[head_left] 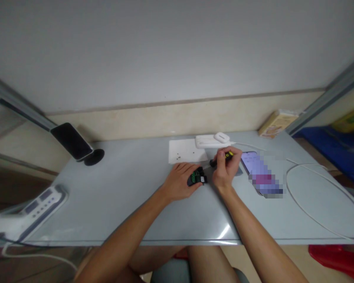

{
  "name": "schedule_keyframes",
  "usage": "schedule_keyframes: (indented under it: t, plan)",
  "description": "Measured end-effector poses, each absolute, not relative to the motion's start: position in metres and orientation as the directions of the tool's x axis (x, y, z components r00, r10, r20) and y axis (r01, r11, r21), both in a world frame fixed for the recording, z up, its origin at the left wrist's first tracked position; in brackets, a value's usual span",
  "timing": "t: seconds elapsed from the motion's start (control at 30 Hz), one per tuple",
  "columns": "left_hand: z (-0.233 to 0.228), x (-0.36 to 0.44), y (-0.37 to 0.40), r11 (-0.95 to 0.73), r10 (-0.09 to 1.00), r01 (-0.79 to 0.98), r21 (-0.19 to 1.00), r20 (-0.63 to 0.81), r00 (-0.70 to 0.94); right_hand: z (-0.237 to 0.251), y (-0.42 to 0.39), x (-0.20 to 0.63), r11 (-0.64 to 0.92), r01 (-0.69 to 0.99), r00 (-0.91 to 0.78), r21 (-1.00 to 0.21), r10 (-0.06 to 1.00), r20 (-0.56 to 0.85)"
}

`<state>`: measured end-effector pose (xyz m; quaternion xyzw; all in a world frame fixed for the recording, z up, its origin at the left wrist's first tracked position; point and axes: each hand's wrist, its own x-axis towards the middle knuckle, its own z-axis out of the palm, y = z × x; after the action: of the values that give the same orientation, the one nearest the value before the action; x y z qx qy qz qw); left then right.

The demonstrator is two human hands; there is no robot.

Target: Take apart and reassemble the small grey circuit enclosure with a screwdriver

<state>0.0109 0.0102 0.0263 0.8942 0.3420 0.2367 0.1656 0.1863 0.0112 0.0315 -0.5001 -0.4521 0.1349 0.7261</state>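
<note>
My left hand (181, 181) is closed around a small opened black device (198, 177), rounded like a computer mouse, with a green circuit board showing. My right hand (227, 167) grips a black-and-yellow screwdriver (227, 156). Its thin shaft points left toward the device's upper right edge; whether the tip touches cannot be made out. Just behind the hands lies a white sheet of paper (184, 151) with several tiny dark pieces (178, 157), probably screws. Partly hidden by my right hand is a flat dark grey piece (239, 171) on the table.
A white power strip (205, 142) with a small white case (222, 137) sits at the back. Right of my hand lies a lit phone (255, 167), then a looped white cable (301, 212). A box (275, 124), a phone on a stand (72, 141) and a white device (44, 206) line the sides.
</note>
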Motion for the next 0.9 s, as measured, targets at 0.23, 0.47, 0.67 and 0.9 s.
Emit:
schedule_keyframes:
  t: [0.23,0.47,0.67,0.9]
  plan:
    - [0.026,0.008,0.01,-0.701,0.694,0.523,0.485,0.295,0.657,0.041,0.012,0.184,0.548,0.241,0.567,-0.801,0.59,0.574]
    - [0.02,0.008,0.011,-0.686,0.703,0.515,0.514,0.286,0.652,0.046,0.013,0.184,0.568,0.178,0.624,-0.804,0.567,0.538]
    - [0.021,0.008,0.011,-0.682,0.705,0.512,0.522,0.282,0.651,0.048,0.014,0.183,0.561,0.155,0.643,-0.813,0.567,0.514]
    - [0.026,0.008,0.009,-0.691,0.712,0.48,0.54,0.394,0.581,0.049,0.013,0.179,0.575,0.151,0.647,-0.804,0.557,0.52]
